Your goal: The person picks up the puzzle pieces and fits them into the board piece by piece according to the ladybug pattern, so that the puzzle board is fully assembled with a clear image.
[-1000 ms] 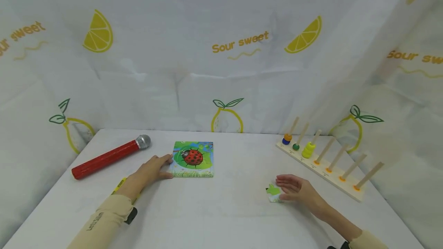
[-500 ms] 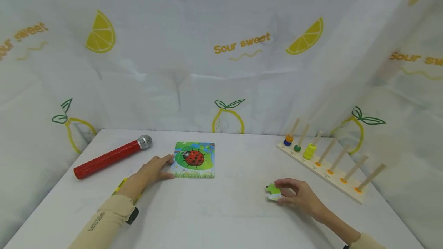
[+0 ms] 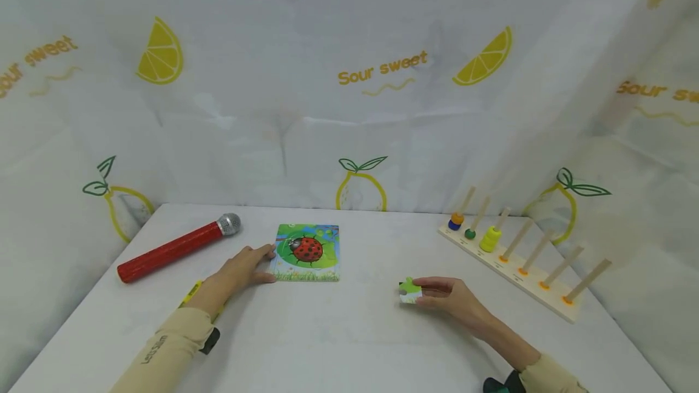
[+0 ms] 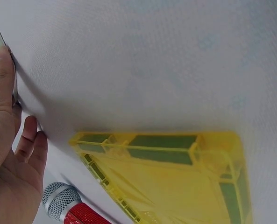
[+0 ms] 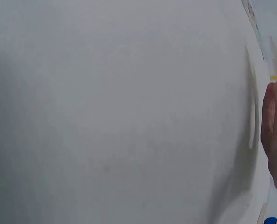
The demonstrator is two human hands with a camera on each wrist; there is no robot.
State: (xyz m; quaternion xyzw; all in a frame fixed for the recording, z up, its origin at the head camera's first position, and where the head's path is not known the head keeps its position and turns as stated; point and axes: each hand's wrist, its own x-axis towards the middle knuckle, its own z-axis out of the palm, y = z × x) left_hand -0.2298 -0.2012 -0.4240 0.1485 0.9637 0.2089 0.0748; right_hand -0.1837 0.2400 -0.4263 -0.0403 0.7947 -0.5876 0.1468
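A square ladybug jigsaw puzzle (image 3: 306, 251) lies flat toward the back of the table. My left hand (image 3: 240, 272) rests against its left edge, thumb and index finger spread and touching the side. In the left wrist view the other fingers (image 4: 30, 144) curve loosely and hold nothing. My right hand (image 3: 450, 302) pinches a small green and white puzzle piece (image 3: 408, 292) between thumb and fingers, a little above the table and to the right of the puzzle. Only the thin edge of this piece (image 5: 275, 58) shows in the right wrist view.
A red microphone (image 3: 175, 252) with a silver head lies at the back left. Beneath my left forearm is a yellow translucent plastic object (image 4: 166, 172), mostly hidden from the head view. A wooden peg board (image 3: 508, 265) with several pegs and coloured beads stands at the right.
My right hand first hovered beside the puzzle piece, then pinched it, and has lifted it and moved left toward the puzzle. My left hand has stayed at the puzzle's edge.
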